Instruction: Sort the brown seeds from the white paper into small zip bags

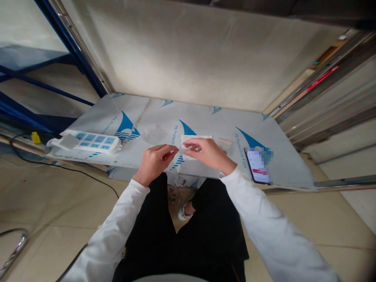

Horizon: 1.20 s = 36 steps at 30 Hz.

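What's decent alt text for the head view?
A person's left hand and right hand nearly meet at a white sheet on a film-covered table; anything they hold is too small to make out. A white power strip lies to the left, a phone to the right.

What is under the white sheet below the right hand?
The film-covered tabletop, whose blue print shows beside the white sheet. What the sheet covers cannot be seen.

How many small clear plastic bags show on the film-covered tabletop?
2: one bag between the white power strip with blue sockets and the square white sheet, another bag between that sheet and the black phone. The left hand or right hand may hide more.
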Available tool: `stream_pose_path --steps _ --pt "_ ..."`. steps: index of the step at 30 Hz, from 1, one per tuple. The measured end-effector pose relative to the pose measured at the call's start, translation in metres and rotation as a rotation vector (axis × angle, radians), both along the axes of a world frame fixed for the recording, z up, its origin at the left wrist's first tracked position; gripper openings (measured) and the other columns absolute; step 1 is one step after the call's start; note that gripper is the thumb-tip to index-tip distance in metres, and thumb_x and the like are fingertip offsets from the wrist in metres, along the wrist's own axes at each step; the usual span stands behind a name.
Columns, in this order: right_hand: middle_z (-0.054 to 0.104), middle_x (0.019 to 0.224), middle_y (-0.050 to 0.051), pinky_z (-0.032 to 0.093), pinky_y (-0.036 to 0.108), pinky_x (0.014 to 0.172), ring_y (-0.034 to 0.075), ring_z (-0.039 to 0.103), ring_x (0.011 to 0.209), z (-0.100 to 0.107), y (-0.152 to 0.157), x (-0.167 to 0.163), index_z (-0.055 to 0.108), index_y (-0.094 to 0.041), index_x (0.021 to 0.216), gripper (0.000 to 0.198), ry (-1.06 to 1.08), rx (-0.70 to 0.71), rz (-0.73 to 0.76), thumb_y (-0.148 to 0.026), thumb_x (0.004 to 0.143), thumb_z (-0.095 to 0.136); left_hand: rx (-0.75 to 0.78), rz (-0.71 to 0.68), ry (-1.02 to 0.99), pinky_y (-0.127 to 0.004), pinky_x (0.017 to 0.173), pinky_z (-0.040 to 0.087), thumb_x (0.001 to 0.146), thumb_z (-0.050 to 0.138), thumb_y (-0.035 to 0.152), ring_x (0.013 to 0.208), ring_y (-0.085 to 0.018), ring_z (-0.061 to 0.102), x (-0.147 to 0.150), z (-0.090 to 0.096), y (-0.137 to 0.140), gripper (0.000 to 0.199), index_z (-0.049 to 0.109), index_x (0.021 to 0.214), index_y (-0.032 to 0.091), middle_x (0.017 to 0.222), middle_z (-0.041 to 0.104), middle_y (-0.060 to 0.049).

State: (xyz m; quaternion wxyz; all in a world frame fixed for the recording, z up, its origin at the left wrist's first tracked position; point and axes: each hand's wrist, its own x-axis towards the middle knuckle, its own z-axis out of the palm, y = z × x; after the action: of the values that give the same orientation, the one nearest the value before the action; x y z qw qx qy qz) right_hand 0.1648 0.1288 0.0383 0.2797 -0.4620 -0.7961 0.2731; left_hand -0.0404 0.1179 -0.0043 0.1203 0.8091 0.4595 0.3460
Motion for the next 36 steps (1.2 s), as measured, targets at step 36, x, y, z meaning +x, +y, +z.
stream_pose_path --steps 36 --pt "0.051 0.116 0.006 0.047 0.037 0.088 0.02 0.056 0.096 -0.009 -0.075 0.018 0.069 -0.025 0.099 0.025 -0.143 -0.108 0.022 -0.024 0.074 0.073 -0.249 -0.088 0.033 -0.04 0.082 0.04 0.063 0.064 0.021 0.097 -0.027 0.055 0.06 -0.001 -0.068 0.044 0.05 0.105 0.02 0.102 0.06 -0.008"
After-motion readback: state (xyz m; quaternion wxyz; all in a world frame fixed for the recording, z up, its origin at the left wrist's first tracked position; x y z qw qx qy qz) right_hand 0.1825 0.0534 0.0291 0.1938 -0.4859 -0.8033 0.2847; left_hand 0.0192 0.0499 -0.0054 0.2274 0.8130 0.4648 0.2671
